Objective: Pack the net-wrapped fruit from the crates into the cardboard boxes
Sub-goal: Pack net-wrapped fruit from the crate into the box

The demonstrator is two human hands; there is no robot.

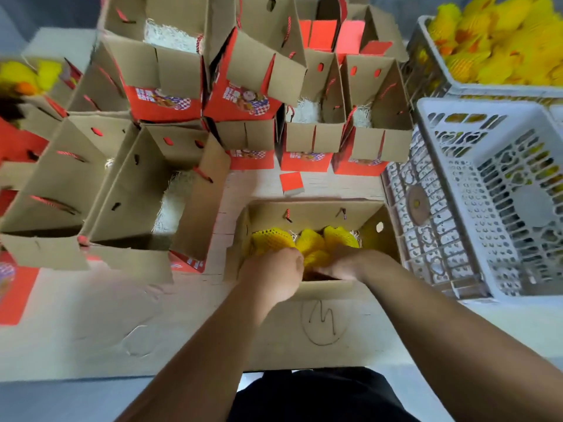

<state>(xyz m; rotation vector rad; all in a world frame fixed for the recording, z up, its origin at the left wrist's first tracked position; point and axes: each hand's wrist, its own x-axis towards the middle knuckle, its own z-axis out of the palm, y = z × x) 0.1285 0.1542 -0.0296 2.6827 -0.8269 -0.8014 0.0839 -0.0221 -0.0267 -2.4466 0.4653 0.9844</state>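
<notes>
An open cardboard box (313, 208) stands right in front of me, its near flap marked with a circled letter. Several fruits in yellow foam net (310, 240) lie inside on shredded paper. My left hand (271, 277) reaches into the box at its left side, fingers curled on a yellow-netted fruit (271, 239). My right hand (347, 264) is inside the box at the near right, its fingers down among the netted fruit and mostly hidden. A white crate (432, 56) full of yellow-netted fruit stands at the far right.
Many open red-and-brown cardboard boxes (170, 86) with rope handles and paper filling crowd the table's left and back. An empty white lattice crate (502, 193) sits right of my box. Another box at far left holds netted fruit (27, 76). A small red card (291, 181) lies behind my box.
</notes>
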